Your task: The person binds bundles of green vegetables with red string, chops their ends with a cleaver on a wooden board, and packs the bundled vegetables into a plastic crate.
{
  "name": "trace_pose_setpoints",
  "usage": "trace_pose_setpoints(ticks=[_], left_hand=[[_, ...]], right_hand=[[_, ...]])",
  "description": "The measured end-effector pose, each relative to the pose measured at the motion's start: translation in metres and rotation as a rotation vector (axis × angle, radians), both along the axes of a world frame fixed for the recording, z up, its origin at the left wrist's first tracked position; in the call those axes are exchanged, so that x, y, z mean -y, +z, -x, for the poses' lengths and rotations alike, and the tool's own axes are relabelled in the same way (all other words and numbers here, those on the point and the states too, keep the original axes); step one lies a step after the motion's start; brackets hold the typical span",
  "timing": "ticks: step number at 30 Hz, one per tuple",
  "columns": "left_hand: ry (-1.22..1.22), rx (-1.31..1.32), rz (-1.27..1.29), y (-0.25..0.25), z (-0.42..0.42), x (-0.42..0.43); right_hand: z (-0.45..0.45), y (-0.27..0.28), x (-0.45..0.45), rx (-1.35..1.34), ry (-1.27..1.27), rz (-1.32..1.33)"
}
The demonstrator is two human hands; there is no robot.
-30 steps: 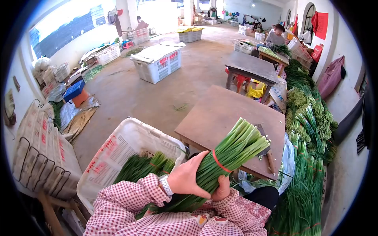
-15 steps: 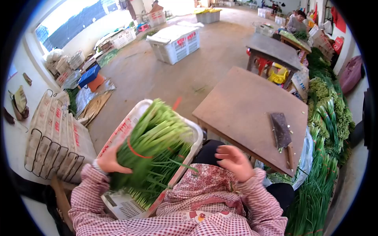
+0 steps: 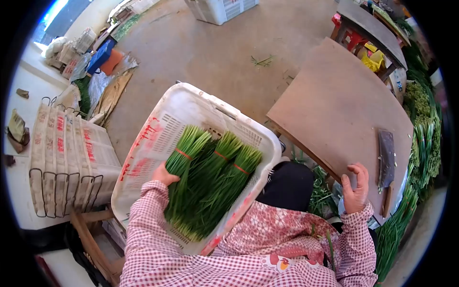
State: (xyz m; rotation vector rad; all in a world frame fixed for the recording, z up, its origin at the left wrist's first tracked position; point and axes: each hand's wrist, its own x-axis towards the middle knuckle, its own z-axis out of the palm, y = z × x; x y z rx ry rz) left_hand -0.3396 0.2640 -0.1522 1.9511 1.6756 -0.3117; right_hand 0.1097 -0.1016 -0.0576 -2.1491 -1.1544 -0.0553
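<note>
My left hand (image 3: 165, 175) is inside the white crate (image 3: 191, 95), closed around the leftmost bundle of green stalks (image 3: 179, 160), which has a red band near its pale cut ends. Two more banded bundles (image 3: 227, 165) lie beside it, cut ends toward the far side. My right hand (image 3: 355, 186) is raised at the near edge of the brown table (image 3: 334, 100), empty, with fingers apart and slightly curled. On the table, right of that hand, rests a cleaver (image 3: 386, 160) with a wooden handle.
Stacked white crates (image 3: 76, 160) stand at the left. Green stalks (image 3: 397, 234) lie piled along the right side, with loose trimmings (image 3: 321, 191) below the table. A second table (image 3: 373, 28) is farther back right. Another white crate (image 3: 221, 9) stands on the floor ahead.
My left hand has lowered the bundle into the crate beside the others. My right hand has moved right to the table edge. The view has tilted down.
</note>
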Motion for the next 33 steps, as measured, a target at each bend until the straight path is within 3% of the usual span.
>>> trace_pose_setpoints(ticks=[2,4,9,12,14,15,16,18,20,23,24,25,26,28,30,33], left_hand=[[-0.006,0.033,-0.020,-0.045,-0.018,-0.014],[0.077,0.068,-0.051,-0.080,-0.041,-0.021],[0.091,0.232,-0.080,-0.161,-0.039,-0.011],[0.066,0.434,0.082,-0.190,-0.027,-0.029],[0.065,0.221,0.200,-0.192,-0.028,-0.046],[-0.001,-0.040,0.198,-0.189,-0.037,-0.051],[-0.007,-0.034,0.199,-0.180,-0.044,-0.050],[0.044,-0.313,0.150,-0.162,-0.063,-0.045],[0.063,-0.231,0.011,-0.162,-0.062,-0.033],[-0.041,-0.100,-0.207,-0.159,-0.057,0.002],[-0.124,-0.056,-0.321,-0.178,-0.045,0.010],[-0.133,-0.038,-0.274,-0.191,-0.031,0.011],[-0.134,0.042,-0.234,-0.188,-0.027,0.016],[-0.158,-0.172,-0.212,-0.213,-0.010,0.014],[-0.026,-0.394,-0.092,-0.200,-0.020,0.027],[0.061,-0.378,0.067,-0.112,-0.076,0.076]], right_hand=[[0.001,-0.016,-0.014,-0.151,-0.063,0.029],[0.008,-0.019,-0.028,0.125,-0.117,0.202],[0.008,-0.023,-0.030,0.184,-0.120,0.344],[0.009,-0.024,-0.033,0.189,-0.122,0.336],[0.009,-0.024,-0.035,0.200,-0.117,0.350],[0.010,-0.024,-0.035,0.201,-0.124,0.338],[0.011,-0.025,-0.034,0.207,-0.131,0.339],[0.009,-0.022,-0.032,0.142,-0.119,0.334],[0.005,-0.012,-0.028,0.042,-0.045,0.291],[0.014,0.005,-0.006,-0.330,-0.151,-0.062],[0.019,0.015,0.012,-0.391,-0.115,-0.080],[0.029,0.036,0.030,-0.528,-0.114,-0.019],[0.039,0.054,0.049,-0.420,-0.016,0.055],[0.063,0.069,0.107,-0.393,0.041,0.040],[0.090,0.063,0.179,-0.359,-0.184,-0.024],[0.133,0.030,0.284,-0.412,-0.772,-0.143]])
